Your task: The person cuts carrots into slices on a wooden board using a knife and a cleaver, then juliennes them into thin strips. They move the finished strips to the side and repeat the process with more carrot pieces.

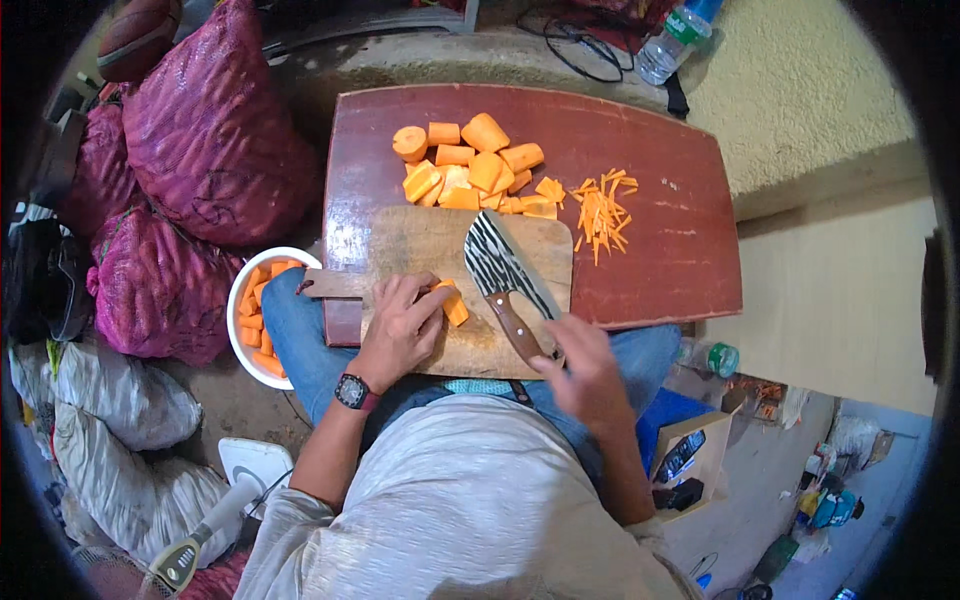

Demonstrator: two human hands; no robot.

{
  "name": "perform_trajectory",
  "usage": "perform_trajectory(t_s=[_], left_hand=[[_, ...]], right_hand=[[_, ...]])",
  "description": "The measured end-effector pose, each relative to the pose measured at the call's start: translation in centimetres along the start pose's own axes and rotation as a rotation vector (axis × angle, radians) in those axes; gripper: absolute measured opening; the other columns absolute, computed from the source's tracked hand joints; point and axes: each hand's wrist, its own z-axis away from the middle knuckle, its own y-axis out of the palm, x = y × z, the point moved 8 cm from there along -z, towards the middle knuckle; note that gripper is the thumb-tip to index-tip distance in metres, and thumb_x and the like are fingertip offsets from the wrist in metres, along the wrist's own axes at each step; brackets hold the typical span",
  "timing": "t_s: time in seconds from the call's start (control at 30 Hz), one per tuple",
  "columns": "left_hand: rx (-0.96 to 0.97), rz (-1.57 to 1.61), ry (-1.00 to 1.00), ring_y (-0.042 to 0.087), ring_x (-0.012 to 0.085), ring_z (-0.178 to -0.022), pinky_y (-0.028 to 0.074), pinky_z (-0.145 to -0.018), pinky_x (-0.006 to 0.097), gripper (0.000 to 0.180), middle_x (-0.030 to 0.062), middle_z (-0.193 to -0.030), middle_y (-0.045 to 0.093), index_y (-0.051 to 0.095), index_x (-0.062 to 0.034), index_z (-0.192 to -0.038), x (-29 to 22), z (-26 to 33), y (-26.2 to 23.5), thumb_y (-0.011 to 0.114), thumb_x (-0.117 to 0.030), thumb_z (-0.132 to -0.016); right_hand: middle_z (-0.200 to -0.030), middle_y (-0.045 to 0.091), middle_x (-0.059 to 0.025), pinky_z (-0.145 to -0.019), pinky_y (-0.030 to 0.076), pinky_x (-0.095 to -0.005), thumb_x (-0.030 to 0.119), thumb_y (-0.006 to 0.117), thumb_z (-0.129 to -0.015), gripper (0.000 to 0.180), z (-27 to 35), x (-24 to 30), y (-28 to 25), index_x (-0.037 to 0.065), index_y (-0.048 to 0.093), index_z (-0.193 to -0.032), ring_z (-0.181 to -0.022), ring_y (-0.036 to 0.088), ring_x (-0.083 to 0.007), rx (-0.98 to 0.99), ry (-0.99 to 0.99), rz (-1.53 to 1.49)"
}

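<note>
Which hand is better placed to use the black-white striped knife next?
Probably the right hand: it is at the brown handle of the knife, while the left hand touches an orange carrot piece.

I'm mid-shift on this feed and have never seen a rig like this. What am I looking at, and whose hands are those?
There is no machine here: these are a person's two bare hands. The single picture comes from a wide fisheye camera on that person's head, looking down, so edges bend and left is their left. A red table bears a wooden cutting board, a pile of carrot chunks and a smaller heap of carrot strips. The left hand holds a carrot piece on the board. The right hand, blurred, is at the handle end of a striped knife; its grip is unclear. A white bucket of carrots stands at left.
</note>
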Motion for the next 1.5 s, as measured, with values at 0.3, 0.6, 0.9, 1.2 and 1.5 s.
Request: perform_trajectory(t_s=[0.3, 0.6, 0.9, 1.2, 1.5], left_hand=[[0.012, -0.033, 0.106, 0.063, 0.0313, -0.114, 0.044, -0.101, 0.048, 0.032, 0.0107, -0.123, 0.07, 0.079, -0.0102, -0.12, -1.3, -0.6, 0.9, 0.082, -0.01, -0.088], [0.023, -0.104, 0.154, 0.063, 0.0326, -0.112, 0.044, -0.1, 0.05, 0.035, 0.0109, -0.124, 0.069, 0.079, -0.0114, -0.119, -2.4, -0.6, 1.8, 0.082, -0.008, -0.084], [0.004, -0.173, 0.206, 0.062, 0.0341, -0.113, 0.046, -0.101, 0.053, 0.036, 0.0133, -0.121, 0.066, 0.078, -0.0084, -0.121, -2.4, -0.6, 2.1, 0.078, -0.009, -0.084], [0.021, -0.201, 0.231, 0.06, 0.0336, -0.114, 0.046, -0.102, 0.052, 0.041, 0.013, -0.12, 0.065, 0.078, -0.0081, -0.126, -2.4, -0.3, 2.6, 0.077, -0.009, -0.084], [0.002, -0.227, 0.224, 0.063, 0.035, -0.111, 0.048, -0.099, 0.051, 0.042, 0.0139, -0.121, 0.066, 0.078, -0.0083, -0.125, -2.7, -0.2, 2.3, 0.078, -0.004, -0.083]], right_hand=[[-0.126, 0.065, -0.0249, -0.107, 0.05, -0.0549, 0.011, 0.075, -0.094, 0.077, -1.7, 0.9, 4.9, 0.001, 0.044, -0.163, -0.117, 0.063, -0.0452, 0.355, 0.161, 0.064], [-0.126, 0.07, -0.0285, -0.1, 0.056, -0.0595, 0.006, 0.068, -0.086, 0.061, -1.8, 0.9, 4.6, 0.006, 0.053, -0.145, -0.118, 0.069, -0.0503, 0.442, 0.316, 0.002], [-0.117, 0.072, -0.0267, -0.093, 0.058, -0.0585, 0.008, 0.069, -0.087, 0.056, -2.0, 1.0, 5.1, 0.004, 0.054, -0.141, -0.113, 0.072, -0.0479, 0.389, 0.252, 0.063], [-0.11, 0.073, -0.0268, -0.09, 0.059, -0.0574, 0.009, 0.068, -0.089, 0.046, -3.0, 0.8, 6.5, -0.001, 0.056, -0.132, -0.105, 0.074, -0.0457, 0.377, 0.164, 0.083], [-0.111, 0.075, -0.029, -0.095, 0.057, -0.059, 0.011, 0.071, -0.087, 0.049, -3.8, 0.3, 6.7, -0.003, 0.057, -0.132, -0.108, 0.074, -0.048, 0.431, 0.219, 0.05]])
